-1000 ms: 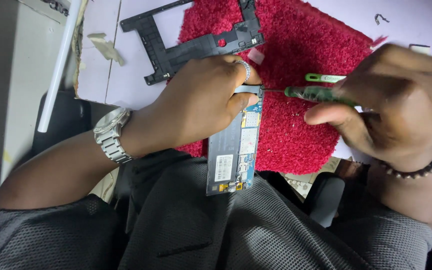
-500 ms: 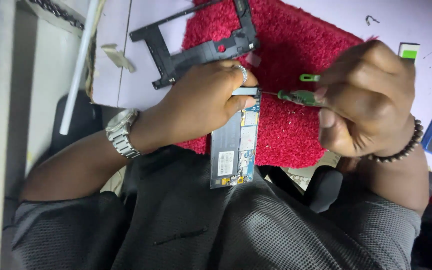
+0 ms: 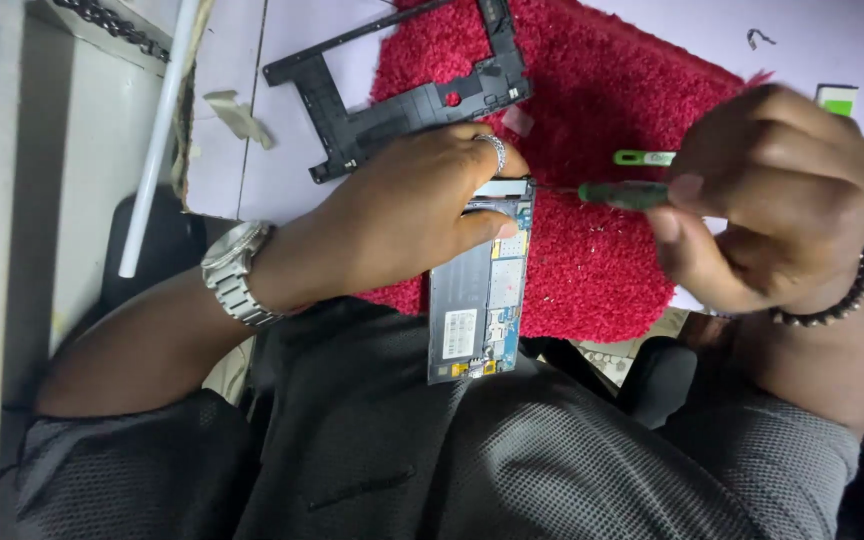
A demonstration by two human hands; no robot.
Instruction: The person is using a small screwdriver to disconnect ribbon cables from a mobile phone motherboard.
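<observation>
left hand (image 3: 402, 225) pins an opened phone (image 3: 480, 285) with a white label onto the red mat (image 3: 592, 270). right hand (image 3: 772, 200) pinches a green screwdriver (image 3: 617, 193), tip touching the phone.

Small phone-repair workshop, by the look of things. Pale worktop (image 3: 282, 150) scuffed, marked with pen lines, scraps of tape. Red fibre mat (image 3: 602, 260) laid out as work pad. Opened phone (image 3: 479, 290) on mat edge, circuit board and battery exposed. Stripped black phone frame (image 3: 392, 105) lying partly on mat. Green-handled precision screwdriver (image 3: 622, 193) in use at phone's top end. Second green tool (image 3: 642, 158) just beside. Seated person works with phone close over lap.
</observation>
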